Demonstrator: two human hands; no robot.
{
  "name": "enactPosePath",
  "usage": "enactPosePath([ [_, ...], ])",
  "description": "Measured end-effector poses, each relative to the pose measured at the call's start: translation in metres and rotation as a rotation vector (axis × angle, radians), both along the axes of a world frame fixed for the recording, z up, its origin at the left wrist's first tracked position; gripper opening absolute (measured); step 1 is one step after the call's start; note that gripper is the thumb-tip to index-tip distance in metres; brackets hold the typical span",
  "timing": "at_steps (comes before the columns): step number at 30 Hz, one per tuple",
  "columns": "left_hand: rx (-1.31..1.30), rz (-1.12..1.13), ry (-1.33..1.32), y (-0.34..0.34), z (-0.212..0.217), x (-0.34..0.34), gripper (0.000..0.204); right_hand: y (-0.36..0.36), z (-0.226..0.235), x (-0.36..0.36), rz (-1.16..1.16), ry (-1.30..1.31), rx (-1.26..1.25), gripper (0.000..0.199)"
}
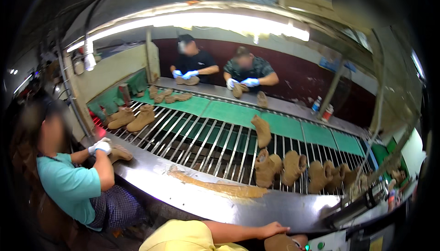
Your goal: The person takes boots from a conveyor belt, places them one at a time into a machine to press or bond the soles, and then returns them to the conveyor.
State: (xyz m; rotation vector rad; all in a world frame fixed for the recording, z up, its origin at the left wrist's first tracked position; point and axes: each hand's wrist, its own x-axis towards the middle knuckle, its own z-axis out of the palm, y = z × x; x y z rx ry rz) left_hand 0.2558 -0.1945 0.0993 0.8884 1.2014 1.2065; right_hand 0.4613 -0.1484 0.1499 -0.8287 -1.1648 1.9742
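Note:
My left arm, in a yellow sleeve, reaches right along the lower edge. At its end my left hand lies closed over the top of a brown boot, which the lower edge of the picture cuts off. Against the boot's right side a small part of my right hand shows; its fingers are mostly hidden. Just beyond, on the slatted metal conveyor, several tan ankle boots stand, among them a pair and a single boot. One boot stands farther off.
A steel ledge with torn brown tape borders the conveyor. To the left, a person in teal holds a boot. Two gloved people handle footwear across the line. Green sheets lie along the far side. At right are a dark cylinder and green buttons.

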Motion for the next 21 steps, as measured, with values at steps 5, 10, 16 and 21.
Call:
enactPosePath([
  [5, 0.085, -0.173, 0.292, 0.076, 0.02, 0.043, 0.058, -0.037, -0.009, 0.069, -0.091, 0.259, -0.255, 0.062],
  [10, 0.109, -0.624, 0.706, 0.124, 0.064, 0.133, 0.06, -0.073, -0.013, 0.128, -0.216, 0.519, -0.366, 0.069],
  [16, 0.186, -0.404, 0.138, 0.127, 0.074, 0.217, 0.039, -0.108, -0.006, 0.202, -0.448, 0.693, -0.258, 0.078],
  [21, 0.151, -0.151, 0.216, 0.139, -0.019, 0.154, 0.021, -0.131, 0.002, 0.287, -0.758, 0.601, -0.049, 0.086],
])
